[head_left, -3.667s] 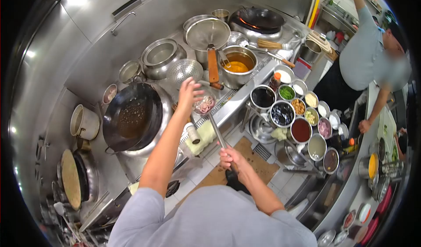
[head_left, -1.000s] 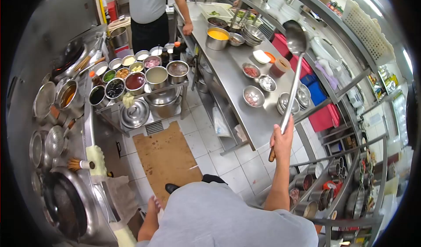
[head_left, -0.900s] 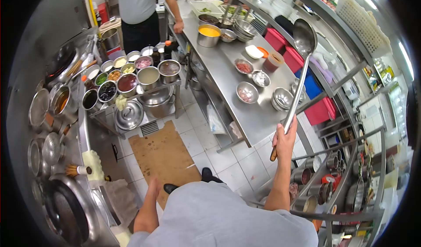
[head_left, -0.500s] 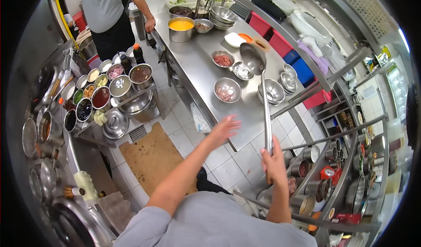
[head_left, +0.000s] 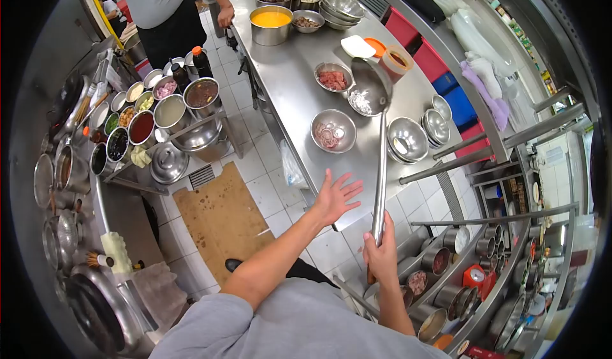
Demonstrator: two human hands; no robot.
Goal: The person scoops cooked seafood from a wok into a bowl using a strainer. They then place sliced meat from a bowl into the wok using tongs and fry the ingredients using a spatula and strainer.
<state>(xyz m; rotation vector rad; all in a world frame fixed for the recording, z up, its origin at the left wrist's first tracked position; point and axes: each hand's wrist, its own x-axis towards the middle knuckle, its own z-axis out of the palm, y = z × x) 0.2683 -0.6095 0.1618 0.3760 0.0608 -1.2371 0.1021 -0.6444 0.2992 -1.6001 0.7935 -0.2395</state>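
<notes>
My right hand [head_left: 381,252] is wrapped round the handle of a long metal ladle [head_left: 371,85], whose bowl hangs over the steel table beside a small bowl of white pieces [head_left: 361,101]. My left hand [head_left: 336,201] is empty, fingers spread, at the table's near corner. Just beyond it stands a metal bowl with sliced onion [head_left: 333,131]. Behind that is a bowl of red meat [head_left: 333,77]. Stacked metal bowls [head_left: 408,139] sit right of the ladle's handle.
A pot of yellow liquid [head_left: 271,26] stands on the steel table [head_left: 274,85]. Another person [head_left: 159,8] is at the upper left, one hand at the table edge. Condiment pots [head_left: 141,128] and a wok [head_left: 95,311] are at the left; a rack of pans [head_left: 456,239] is at the right.
My left hand has come up from beside my body to the table corner. The ladle has come down from the upper right to over the small bowls. The view has turned from the stove.
</notes>
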